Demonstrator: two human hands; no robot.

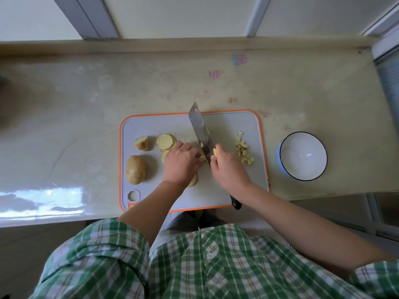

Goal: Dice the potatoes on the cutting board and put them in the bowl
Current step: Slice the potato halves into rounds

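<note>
A grey cutting board (228,124) with an orange rim lies on the counter. On its left are a whole potato (135,169), a potato end piece (141,143) and round potato slices (165,142). My left hand (181,163) holds down a stack of potato strips (202,158) with curled fingers. My right hand (229,167) grips the cleaver (201,132), whose blade meets the strips right beside my left fingers. A small pile of diced potato (244,151) lies right of the blade. The white bowl (302,156) with a dark rim stands empty, right of the board.
The beige counter (86,104) stretches left and behind the board, with a raised back ledge and window frames beyond. Its front edge runs just below the board. A step-down sits at the right end, past the bowl.
</note>
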